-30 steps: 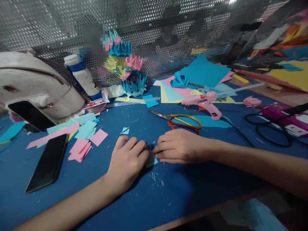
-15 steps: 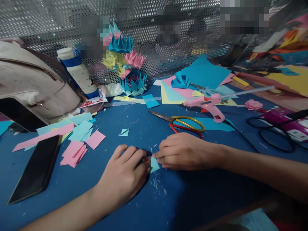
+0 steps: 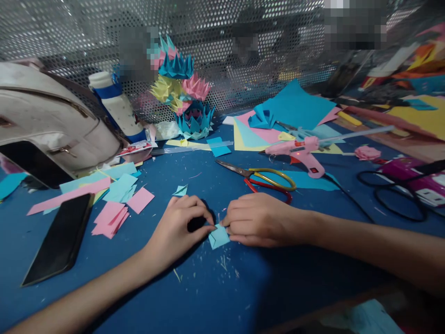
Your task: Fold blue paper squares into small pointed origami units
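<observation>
A small light blue paper square [image 3: 219,237] with a creased or folded left corner lies on the blue table between my hands. My left hand [image 3: 184,220] pinches its upper left edge between thumb and forefinger. My right hand [image 3: 255,220] has its fingers together, the tips on the paper's upper right edge. Just beyond my left hand is a small folded light blue piece [image 3: 180,190]. Scissors [image 3: 251,174] with yellow and red handles lie beyond my right hand, near a pink glue gun [image 3: 301,153].
Pink squares [image 3: 110,219], light blue squares [image 3: 121,188] and a dark phone [image 3: 59,236] lie at the left. Behind stand a bottle [image 3: 118,106], a pale bag [image 3: 52,116] and folded paper flowers [image 3: 194,118]. A purple device [image 3: 410,178] with black cable sits at the right.
My left hand has shifted slightly up and its curled fingers have lifted off the paper into a thumb-and-forefinger pinch, uncovering more of the square. My right hand has barely moved.
</observation>
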Motion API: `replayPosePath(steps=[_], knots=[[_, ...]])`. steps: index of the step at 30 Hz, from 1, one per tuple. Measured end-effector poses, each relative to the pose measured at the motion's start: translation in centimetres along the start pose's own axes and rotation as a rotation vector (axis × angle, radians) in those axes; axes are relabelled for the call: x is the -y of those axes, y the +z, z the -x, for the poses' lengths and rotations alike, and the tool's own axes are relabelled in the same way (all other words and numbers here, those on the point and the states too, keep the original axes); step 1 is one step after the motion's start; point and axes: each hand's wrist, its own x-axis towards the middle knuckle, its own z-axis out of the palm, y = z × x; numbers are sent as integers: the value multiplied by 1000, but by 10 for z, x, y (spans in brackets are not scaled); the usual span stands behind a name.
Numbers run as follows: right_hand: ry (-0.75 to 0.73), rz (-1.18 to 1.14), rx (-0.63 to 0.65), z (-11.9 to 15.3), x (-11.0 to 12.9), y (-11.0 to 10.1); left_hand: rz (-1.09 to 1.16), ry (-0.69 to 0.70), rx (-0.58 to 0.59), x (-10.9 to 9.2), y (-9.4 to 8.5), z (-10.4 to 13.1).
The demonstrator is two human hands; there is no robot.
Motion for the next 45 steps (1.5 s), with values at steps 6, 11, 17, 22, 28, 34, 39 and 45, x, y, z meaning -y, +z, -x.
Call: replayPosePath(steps=[6, 11, 17, 22, 28, 34, 39, 45], knots=[[40, -15, -84, -3, 5, 1, -63, -85, 31, -12, 1, -1], [196, -86, -46, -3, 6, 2, -49, -137, 60, -16, 1, -2], [417, -309, -60, -5, 5, 4, 122, -191, 46, -14, 4, -5], [465, -527, -160, -6, 2, 7, 239, -245, -52, -12, 10, -2], [489, -536, -176, -6, 2, 9, 258, -218, -65, -14, 14, -1], [479, -514, -170, -4, 1, 10, 138, -141, -91, -13, 12, -2], [494, -462, -172, -4, 0, 12, 8, -20, -96, -5, 11, -2], [309, -273, -199, -1, -1, 9, -156, 232, -44, 1, 7, 3]])
